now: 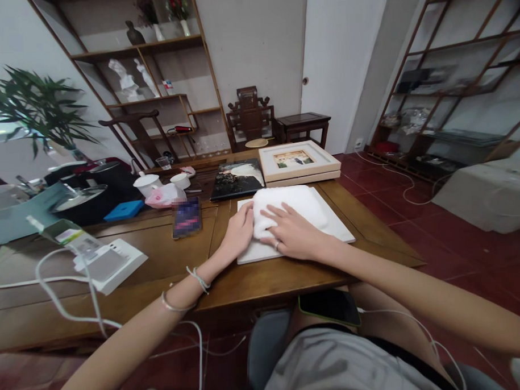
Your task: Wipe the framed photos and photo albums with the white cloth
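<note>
Shelves (152, 48) flank wooden table (288, 273); left hand (240, 232) and right hand (293, 233) press white cloth (294, 202).

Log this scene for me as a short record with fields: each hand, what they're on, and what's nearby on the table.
Left hand: against the left edge of the white cloth; grip unclear
Right hand: flat and open on the cloth, ring on one finger
Cloth: folded, lying on a white board
Board: flat on the wooden table, near its front edge
Nearby: phone to the left, dark photo print and framed photo behind
</note>
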